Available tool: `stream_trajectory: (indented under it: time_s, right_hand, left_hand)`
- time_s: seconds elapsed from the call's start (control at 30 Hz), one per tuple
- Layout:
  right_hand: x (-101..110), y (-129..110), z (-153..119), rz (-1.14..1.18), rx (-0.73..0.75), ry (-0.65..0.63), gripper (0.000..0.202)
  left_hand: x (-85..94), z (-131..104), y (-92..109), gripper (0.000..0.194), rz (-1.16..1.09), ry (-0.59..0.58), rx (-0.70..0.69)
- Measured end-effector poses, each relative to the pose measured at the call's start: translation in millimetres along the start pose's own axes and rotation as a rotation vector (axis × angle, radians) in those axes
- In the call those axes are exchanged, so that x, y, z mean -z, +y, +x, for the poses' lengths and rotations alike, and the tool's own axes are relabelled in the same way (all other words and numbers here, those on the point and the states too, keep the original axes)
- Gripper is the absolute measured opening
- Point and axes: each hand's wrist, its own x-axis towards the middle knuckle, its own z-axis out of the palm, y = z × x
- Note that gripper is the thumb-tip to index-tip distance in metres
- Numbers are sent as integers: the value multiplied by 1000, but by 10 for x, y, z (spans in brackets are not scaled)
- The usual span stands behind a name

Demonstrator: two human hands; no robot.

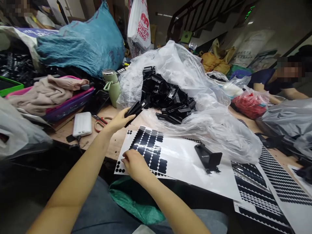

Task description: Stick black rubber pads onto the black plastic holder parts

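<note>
My left hand [120,121] is closed around a black plastic piece [135,111], which it holds above the table beside a heap of similar black parts [168,94]. My right hand [137,165] is over the left part of a white sheet with black stickers [151,146]. Its thumb and fingertips are pinched together near the small round dots at the sheet's edge. Whatever may be between those fingertips is too small to make out. A black bracket-like part [208,157] lies on the blank white right side of the sheet.
Clear plastic bagging [214,126] surrounds the heap. To the left are red-handled scissors [100,123], a white power bank [82,124], a green flask [111,87] and a cloth-filled basket [65,105]. More sticker sheets [280,177] lie right; another person [270,81] sits beyond.
</note>
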Motion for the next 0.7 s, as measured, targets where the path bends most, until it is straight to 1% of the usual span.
stream_trajectory:
  time_s: [0.07,0.13,0.2,0.27,0.33,0.4,0.5,0.57,0.63,0.7]
  right_hand:
    - [-181,-78,156,-176,14,-78,16]
    - [-292,-116,203,-319,16,-129,17]
    - [-343,-119,183,-402,32,-153,18]
    - [-361,-104,143,-431,50,-142,18]
    - [-373,-89,113,-438,68,-99,17]
    - [-392,-81,100,-451,84,-54,18]
    - [-428,-85,86,-469,112,-38,19]
    - [-428,-94,54,-436,114,-39,16]
    - [-374,-104,-10,-305,87,-32,11]
    - [-238,-102,-93,-83,48,-4,9]
  left_hand:
    - [128,-340,-67,55,-92,-29,82]
    - [202,-599,-131,54,-200,-68,159]
    - [239,-774,-179,50,-347,-126,264]
    - [252,-883,-210,45,-484,-210,356]
    - [251,-945,-233,38,-572,-274,414]
    - [244,-975,-252,31,-619,-295,448]
    - [233,-978,-272,24,-642,-265,479]
    - [225,-963,-274,24,-645,-228,493]
    - [207,-944,-264,24,-643,-186,510]
    - [170,-923,-240,22,-640,-167,520]
